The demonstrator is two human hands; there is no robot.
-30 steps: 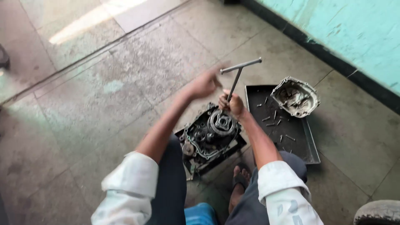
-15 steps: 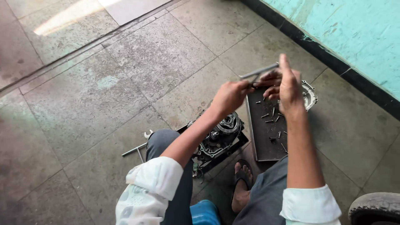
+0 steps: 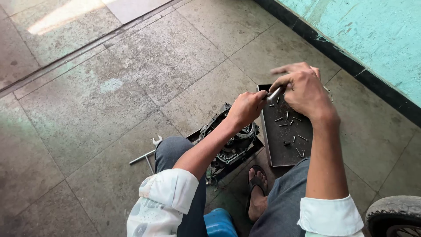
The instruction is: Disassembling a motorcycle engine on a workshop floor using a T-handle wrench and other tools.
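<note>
My left hand [image 3: 247,108] and my right hand [image 3: 303,91] are raised together above a dark metal tray [image 3: 280,151]. Both grip a short metal T-handle wrench [image 3: 274,94], of which only a bit of shaft shows between them. Below my left forearm a greasy open engine case [image 3: 232,147] with gears sits on the stone floor between my knees. Several small bolts [image 3: 289,120] lie loose in the tray. My right hand hides the tray's far end.
An open-ended spanner [image 3: 156,141] and a thin T-bar [image 3: 142,158] lie on the floor left of my knee. A teal wall [image 3: 372,35] with a dark skirting runs along the right. A tyre [image 3: 394,215] shows at bottom right, a blue container [image 3: 219,224] under me.
The T-handle wrench has come up off the engine case. Both hands have moved right with it and now hold it over the tray, covering the engine cover seen there before.
</note>
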